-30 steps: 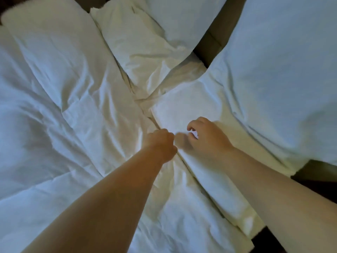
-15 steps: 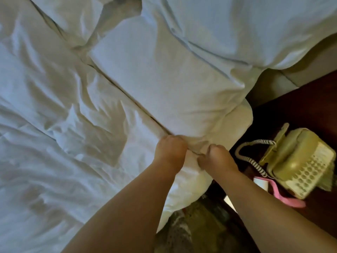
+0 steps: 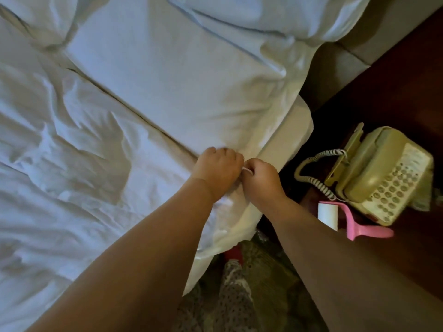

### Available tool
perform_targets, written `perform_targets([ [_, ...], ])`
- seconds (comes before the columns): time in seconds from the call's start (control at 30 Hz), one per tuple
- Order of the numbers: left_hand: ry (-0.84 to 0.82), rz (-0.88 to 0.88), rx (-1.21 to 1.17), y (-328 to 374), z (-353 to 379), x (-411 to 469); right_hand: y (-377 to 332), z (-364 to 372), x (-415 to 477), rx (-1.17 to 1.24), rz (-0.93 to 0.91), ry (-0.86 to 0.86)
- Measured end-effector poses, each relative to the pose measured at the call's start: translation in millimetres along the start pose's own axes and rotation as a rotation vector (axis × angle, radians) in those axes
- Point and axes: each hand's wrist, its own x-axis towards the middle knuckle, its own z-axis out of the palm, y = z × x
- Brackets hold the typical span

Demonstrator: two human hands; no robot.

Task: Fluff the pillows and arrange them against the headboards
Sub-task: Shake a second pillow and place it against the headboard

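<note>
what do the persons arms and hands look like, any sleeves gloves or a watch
Both forearms are bare, with no sleeves in view. The left hand and right hand wear no gloves, and neither wrist shows a watch or bracelet.

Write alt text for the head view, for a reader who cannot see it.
The left hand and right hand pinch white fabric at the corner of a flat white pillow on a rumpled white bed. Beside it, a beige corded telephone and pink-handled lint roller sit on a dark wooden nightstand.

both hands (image 3: 217, 167) (image 3: 261, 178) — fists, knuckles touching
</note>
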Motion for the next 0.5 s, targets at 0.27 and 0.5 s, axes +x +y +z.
perform_targets([
  [0.27, -0.148, 0.128, 0.061, -1.8, -15.3, -26.0, -6.4, 9.3, -32.9, -0.226, -0.009, -0.033],
  [0.5, -0.021, 0.036, -0.026, -29.2, -125.8, -12.4, -94.6, -87.4, -45.3, -0.235, -0.043, 0.151],
])
